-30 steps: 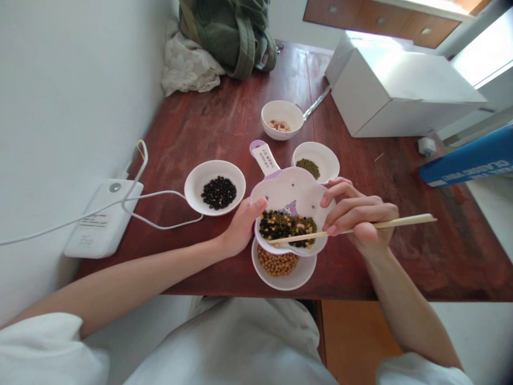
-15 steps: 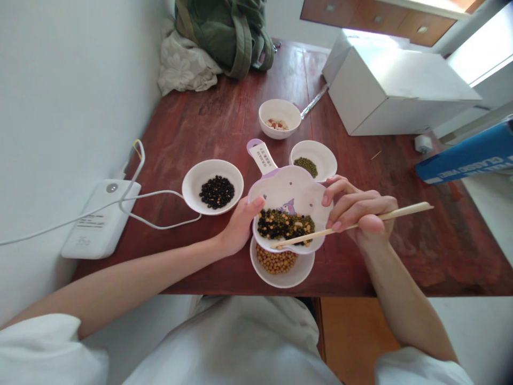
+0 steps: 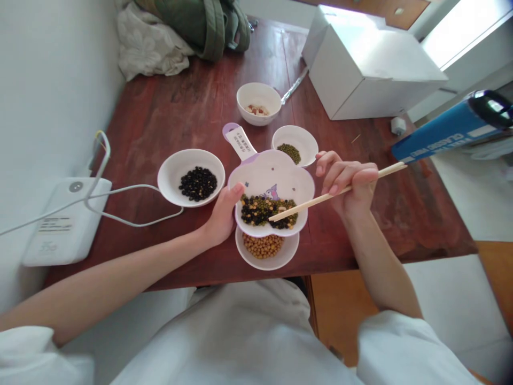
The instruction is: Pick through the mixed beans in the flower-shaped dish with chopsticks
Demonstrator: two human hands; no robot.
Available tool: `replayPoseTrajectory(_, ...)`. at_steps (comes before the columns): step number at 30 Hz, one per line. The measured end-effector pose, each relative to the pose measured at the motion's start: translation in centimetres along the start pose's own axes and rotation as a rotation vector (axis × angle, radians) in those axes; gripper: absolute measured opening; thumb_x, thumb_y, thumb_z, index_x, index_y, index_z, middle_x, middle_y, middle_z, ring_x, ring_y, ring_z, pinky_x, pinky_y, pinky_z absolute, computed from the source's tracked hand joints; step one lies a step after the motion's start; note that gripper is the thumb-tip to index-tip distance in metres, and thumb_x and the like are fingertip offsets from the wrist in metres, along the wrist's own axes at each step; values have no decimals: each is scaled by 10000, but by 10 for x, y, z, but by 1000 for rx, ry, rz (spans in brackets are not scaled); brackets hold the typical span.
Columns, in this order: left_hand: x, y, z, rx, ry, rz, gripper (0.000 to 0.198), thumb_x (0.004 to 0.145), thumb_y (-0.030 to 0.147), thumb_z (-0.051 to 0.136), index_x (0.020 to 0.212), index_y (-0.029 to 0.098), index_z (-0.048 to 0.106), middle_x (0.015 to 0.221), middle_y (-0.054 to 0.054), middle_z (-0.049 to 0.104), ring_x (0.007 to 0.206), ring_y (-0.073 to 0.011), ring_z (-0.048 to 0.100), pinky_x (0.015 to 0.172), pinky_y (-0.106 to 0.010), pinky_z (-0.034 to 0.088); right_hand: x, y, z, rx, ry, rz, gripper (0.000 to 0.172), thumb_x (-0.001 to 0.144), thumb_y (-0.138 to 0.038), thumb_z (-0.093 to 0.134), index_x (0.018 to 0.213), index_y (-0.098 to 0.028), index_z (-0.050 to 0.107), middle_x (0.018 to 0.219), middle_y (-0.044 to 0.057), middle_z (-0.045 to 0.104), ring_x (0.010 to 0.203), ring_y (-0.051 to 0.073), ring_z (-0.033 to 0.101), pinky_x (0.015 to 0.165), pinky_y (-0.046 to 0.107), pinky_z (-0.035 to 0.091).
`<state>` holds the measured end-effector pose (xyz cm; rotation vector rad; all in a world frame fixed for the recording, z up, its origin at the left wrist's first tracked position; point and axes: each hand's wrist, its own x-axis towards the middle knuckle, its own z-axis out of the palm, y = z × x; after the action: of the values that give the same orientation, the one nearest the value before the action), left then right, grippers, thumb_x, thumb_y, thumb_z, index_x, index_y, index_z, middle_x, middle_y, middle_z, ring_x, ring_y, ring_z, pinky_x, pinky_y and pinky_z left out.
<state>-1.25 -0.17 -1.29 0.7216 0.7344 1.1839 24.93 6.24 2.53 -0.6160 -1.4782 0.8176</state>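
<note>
My left hand [image 3: 224, 214] grips the left edge of a flower-shaped bowl [image 3: 256, 174] with a purple rim and handle, thumb over the rim. Mixed beans [image 3: 266, 210], black, green and yellow, lie in its near half. Chopsticks [image 3: 316, 200] are held in my right hand [image 3: 347, 184], their tips down at the beans. Partly covered by the flower bowl, a white bowl of soybeans [image 3: 264, 246] stands nearest me. Black beans [image 3: 197, 183] fill part of a white bowl [image 3: 170, 176] on the left. Mung beans [image 3: 289, 152] sit in another bowl [image 3: 306, 141] behind.
Farther back stands a bowl with peanuts [image 3: 256, 110]. A white box [image 3: 360, 75] and a blue canister [image 3: 449, 131] are on the right. On the left, a white power bank [image 3: 68, 224] trails a cable [image 3: 132, 187]. A green bag [image 3: 192, 24] rests at the back.
My view has shifted, so the scene sits farther left and higher. My right hand has drawn back off the bowl's rim, and the chopstick tips have moved up among the beans.
</note>
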Motion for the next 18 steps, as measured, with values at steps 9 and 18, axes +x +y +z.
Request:
replayPoseTrajectory(9, 0, 1, 1, 3, 21, -34, 705, 894, 794, 921, 1308, 223, 916, 1251, -129, 953, 1442, -494, 826, 1141, -606, 758, -4, 14, 4, 77, 38, 95, 760, 1029, -865, 767, 495, -324, 759, 463, 14, 630, 667, 243, 681, 879, 514, 661)
replayPoseTrajectory(18, 0, 2, 5, -18, 28, -24, 720, 939, 761, 884, 1412, 218, 890, 1272, -144, 950, 1484, -507, 802, 1152, -625, 754, 1, 15, 5, 66, 60, 10, 708, 1028, -842, 790, 555, -318, 741, 503, -5, 664, 639, 233, 702, 740, 474, 632)
